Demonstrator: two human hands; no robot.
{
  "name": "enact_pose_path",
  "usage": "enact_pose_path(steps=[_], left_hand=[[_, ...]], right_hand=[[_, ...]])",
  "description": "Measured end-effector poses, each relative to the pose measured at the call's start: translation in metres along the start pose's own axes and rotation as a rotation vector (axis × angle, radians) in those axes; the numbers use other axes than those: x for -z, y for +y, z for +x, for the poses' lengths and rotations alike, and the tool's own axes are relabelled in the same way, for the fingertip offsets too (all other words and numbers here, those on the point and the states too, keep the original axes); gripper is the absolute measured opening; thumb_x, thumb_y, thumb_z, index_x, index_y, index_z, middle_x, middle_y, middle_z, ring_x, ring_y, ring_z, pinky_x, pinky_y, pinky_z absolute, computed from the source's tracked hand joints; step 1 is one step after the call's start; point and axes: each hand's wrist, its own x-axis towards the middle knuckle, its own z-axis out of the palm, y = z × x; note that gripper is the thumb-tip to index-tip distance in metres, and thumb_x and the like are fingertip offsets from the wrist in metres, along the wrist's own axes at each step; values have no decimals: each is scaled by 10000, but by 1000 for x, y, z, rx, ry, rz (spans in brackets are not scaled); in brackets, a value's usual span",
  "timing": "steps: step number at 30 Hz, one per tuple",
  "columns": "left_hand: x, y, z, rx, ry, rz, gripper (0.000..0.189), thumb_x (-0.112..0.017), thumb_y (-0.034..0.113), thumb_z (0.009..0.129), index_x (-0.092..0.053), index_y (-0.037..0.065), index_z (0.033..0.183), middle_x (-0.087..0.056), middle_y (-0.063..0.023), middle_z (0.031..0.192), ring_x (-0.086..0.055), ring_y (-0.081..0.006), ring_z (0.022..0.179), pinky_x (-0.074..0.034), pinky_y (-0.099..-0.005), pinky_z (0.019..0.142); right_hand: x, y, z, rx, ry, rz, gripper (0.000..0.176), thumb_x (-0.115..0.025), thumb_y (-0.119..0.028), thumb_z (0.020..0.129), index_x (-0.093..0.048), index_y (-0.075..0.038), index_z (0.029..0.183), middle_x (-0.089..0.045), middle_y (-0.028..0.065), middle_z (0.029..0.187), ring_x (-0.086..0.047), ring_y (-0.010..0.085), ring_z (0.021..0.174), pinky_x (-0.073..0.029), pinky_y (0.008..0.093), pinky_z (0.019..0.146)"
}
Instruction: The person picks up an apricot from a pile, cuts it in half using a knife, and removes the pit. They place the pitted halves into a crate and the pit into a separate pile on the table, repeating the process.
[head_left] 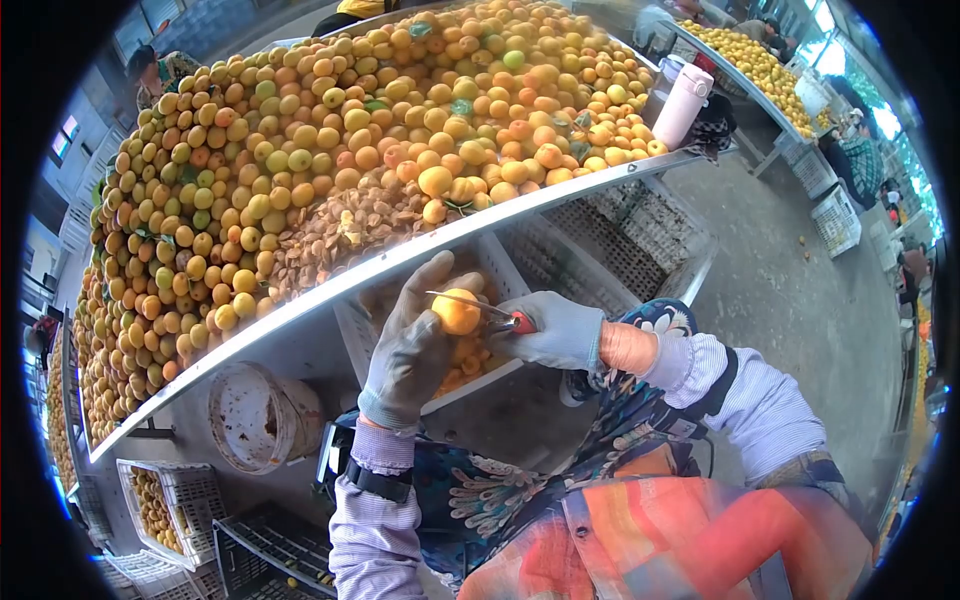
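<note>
My left hand [405,350], in a grey glove, is closed around one side of a yellow-orange apricot [457,312]. My right hand [555,332], gloved too, grips the red handle of a small knife [521,322]. Its thin blade points left and lies across the upper part of the apricot. Both hands are over a white crate [505,275] in front of me, which has orange fruit pieces [470,360] in it. Just beyond the hands, a pile of brown pits [335,228] lies at the near edge of the table.
A large heap of apricots [330,110] covers the white-edged table [250,312]. A pink bottle [683,106] stands at its right corner. Below are a dirty white bucket [290,415], an empty-looking crate [655,235] and a crate of pits [205,500]. Other people [855,165] sit farther off.
</note>
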Motion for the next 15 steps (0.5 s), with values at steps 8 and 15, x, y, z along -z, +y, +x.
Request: enact_pose_path(steps=[8, 15], left_hand=[[-3, 0, 2, 69, 36, 33, 849, -740, 337, 827, -274, -11, 1445, -531, -171, 1314, -548, -245, 1168, -410, -353, 1038], [-1, -1, 3, -38, 32, 213, 845, -759, 299, 817, -285, -4, 1448, -519, -154, 1330, -548, -199, 1146, -438, -316, 997]], right_hand=[[-11, 10, 8, -130, 11, -210, 161, -627, -193, 842, -619, -42, 897, -582, 56, 699, -549, 115, 673, -461, 284, 619], [-33, 25, 12, -118, 63, 139, 171, -623, -209, 853, -613, -80, 964, -562, 10, 680, -558, 107, 632, -443, 261, 564]])
